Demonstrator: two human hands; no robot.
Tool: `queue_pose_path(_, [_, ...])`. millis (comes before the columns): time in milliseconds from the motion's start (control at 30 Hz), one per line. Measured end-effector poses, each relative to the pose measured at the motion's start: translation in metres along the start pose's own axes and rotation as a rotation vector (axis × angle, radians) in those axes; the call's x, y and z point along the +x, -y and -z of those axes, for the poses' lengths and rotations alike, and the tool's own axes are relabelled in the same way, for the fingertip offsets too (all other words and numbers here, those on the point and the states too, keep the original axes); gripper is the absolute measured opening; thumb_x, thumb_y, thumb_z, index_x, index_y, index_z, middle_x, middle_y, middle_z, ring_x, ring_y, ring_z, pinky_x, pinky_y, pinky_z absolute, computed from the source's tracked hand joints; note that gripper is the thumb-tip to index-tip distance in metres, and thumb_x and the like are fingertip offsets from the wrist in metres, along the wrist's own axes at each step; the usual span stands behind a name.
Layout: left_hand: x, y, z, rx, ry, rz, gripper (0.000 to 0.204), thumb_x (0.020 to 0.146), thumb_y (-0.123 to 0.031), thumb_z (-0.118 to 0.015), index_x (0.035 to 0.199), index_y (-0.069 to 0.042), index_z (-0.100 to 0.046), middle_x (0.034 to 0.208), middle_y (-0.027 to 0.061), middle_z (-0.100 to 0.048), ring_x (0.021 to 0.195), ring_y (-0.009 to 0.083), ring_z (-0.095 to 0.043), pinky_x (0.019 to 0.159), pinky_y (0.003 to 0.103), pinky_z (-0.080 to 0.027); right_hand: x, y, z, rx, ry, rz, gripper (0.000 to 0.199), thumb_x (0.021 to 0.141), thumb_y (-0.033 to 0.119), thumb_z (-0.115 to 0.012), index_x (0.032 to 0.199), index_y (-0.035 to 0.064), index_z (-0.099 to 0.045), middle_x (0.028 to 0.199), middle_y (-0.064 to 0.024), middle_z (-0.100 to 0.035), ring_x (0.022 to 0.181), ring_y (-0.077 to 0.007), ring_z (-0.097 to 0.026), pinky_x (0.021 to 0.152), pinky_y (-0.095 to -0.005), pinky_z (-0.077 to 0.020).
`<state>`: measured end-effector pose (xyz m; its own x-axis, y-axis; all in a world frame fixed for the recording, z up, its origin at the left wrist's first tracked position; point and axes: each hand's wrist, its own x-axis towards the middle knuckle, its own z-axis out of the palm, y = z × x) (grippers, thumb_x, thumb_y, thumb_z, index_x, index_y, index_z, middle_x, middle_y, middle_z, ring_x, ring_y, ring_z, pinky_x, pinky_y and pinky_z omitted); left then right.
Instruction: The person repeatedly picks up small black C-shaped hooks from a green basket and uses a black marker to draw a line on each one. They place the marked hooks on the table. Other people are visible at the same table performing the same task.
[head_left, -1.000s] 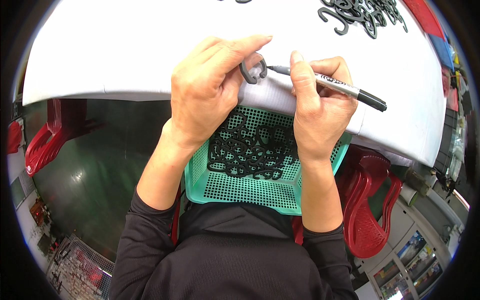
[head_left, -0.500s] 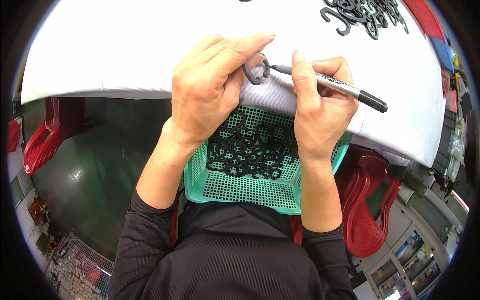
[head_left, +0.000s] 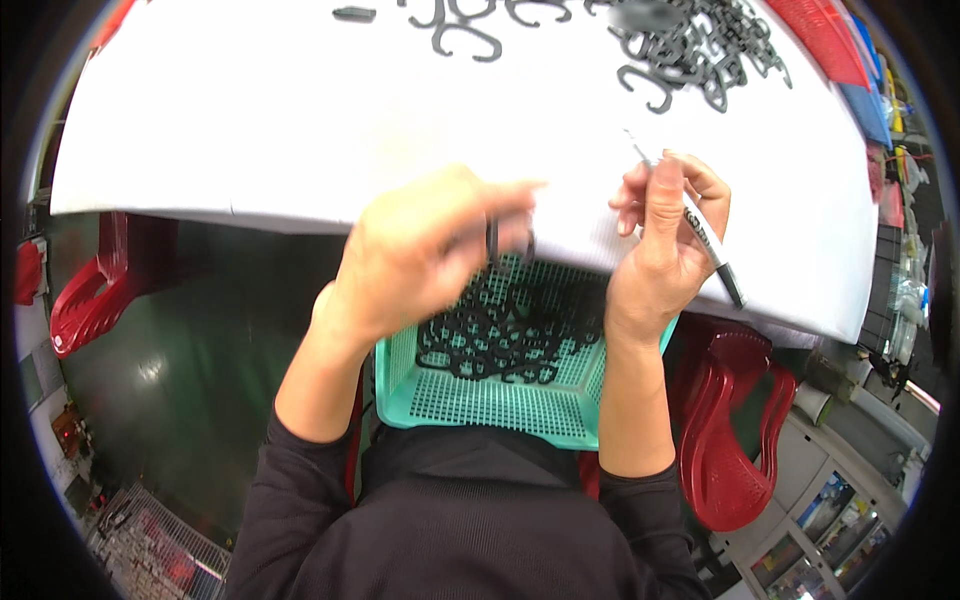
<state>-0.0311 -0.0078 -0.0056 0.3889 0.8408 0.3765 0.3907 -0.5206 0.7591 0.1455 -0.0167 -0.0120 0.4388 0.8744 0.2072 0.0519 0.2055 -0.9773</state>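
Note:
Over the far edge of a green plastic basket [head_left: 500,403], my left hand [head_left: 415,250] is smeared by motion. Its fingers are closed on a black C-shaped piece [head_left: 492,242], which shows only in part below the fingertips. My right hand [head_left: 660,245], to the right at the table's edge, grips a marker pen [head_left: 702,232] with a white-grey barrel. The pen's tip end points up and away to the left, clear of the piece. Many more black curved pieces [head_left: 480,345] lie heaped in the basket on my lap.
A white-covered table [head_left: 300,150] spreads in front of me. At its far right is a pile of black curved pieces [head_left: 700,50], with several more loose ones [head_left: 470,42] at the far middle. Red plastic chairs [head_left: 730,430] stand right and left [head_left: 85,305].
The marker has come away from the black piece and tilted more upright in my right hand. My left hand has moved down toward the basket with the piece. The view takes in more table.

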Motion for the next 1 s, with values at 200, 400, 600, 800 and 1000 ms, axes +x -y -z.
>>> queue_pose_path(200, [-0.006, -0.036, 0.019, -0.122, 0.459, -0.072, 0.046, 0.073, 0.004, -0.065, 0.117, -0.008, -0.061, 0.099, 0.0069, -0.066, 0.090, 0.0243, -0.061, 0.075, 0.034, -0.053, 0.073, -0.008, 0.023, -0.487, 0.121, 0.355, 0.014, 0.087, 0.009, -0.064, 0.098, 0.0017, -0.064, 0.091, -0.0106, -0.067, 0.081, -0.0211, -0.065, 0.072, -0.0318, -0.0501])
queue_pose_path(400, [-0.017, -0.055, -0.069, -0.689, 0.890, 0.082, 0.025, 0.091, -0.020, -0.058, 0.111, -0.006, -0.064, 0.100, 0.0136, -0.067, 0.092, 0.0280, -0.064, 0.079, 0.036, -0.052, 0.122, 0.008, 0.041, -0.809, 0.117, 0.613, 0.024, 0.078, 0.008, -0.070, 0.101, 0.0055, -0.064, 0.094, -0.0127, -0.065, 0.089, -0.0284, -0.061, 0.079, -0.0363, -0.0479])
queue_pose_path(600, [-0.061, -0.085, -0.178, -1.225, 0.607, 0.394, 0.059, 0.094, -0.031, -0.054, 0.142, -0.008, -0.029, 0.138, 0.0158, -0.041, 0.117, 0.0251, -0.053, 0.095, 0.036, -0.045, 0.224, 0.063, 0.065, -0.457, -0.243, 0.582, 0.017, 0.091, 0.018, -0.061, 0.103, 0.0063, -0.063, 0.091, -0.0026, -0.063, 0.083, -0.0124, -0.058, 0.074, -0.0246, -0.0453])
queue_pose_path(800, [-0.072, -0.123, -0.144, -1.295, 0.731, 0.340, 0.035, 0.092, -0.026, -0.060, 0.118, -0.007, -0.047, 0.104, 0.0050, -0.055, 0.091, 0.0114, -0.056, 0.074, 0.029, -0.050, 0.266, 0.106, 0.120, -0.427, -0.377, 0.495, 0.027, 0.091, 0.029, -0.059, 0.111, 0.0118, -0.064, 0.106, -0.0033, -0.065, 0.092, -0.0123, -0.061, 0.077, -0.0272, -0.0441])
queue_pose_path(1000, [-0.074, -0.135, -0.135, -1.278, 0.681, 0.300, 0.073, 0.091, -0.034, -0.061, 0.147, -0.016, -0.018, 0.140, 0.0131, -0.034, 0.116, 0.0261, -0.048, 0.078, 0.035, -0.053, 0.307, 0.109, 0.237, -0.375, -0.542, 0.478, 0.031, 0.091, 0.031, -0.058, 0.116, 0.0130, -0.063, 0.110, -0.0004, -0.065, 0.096, -0.0089, -0.059, 0.077, -0.0237, -0.0412])
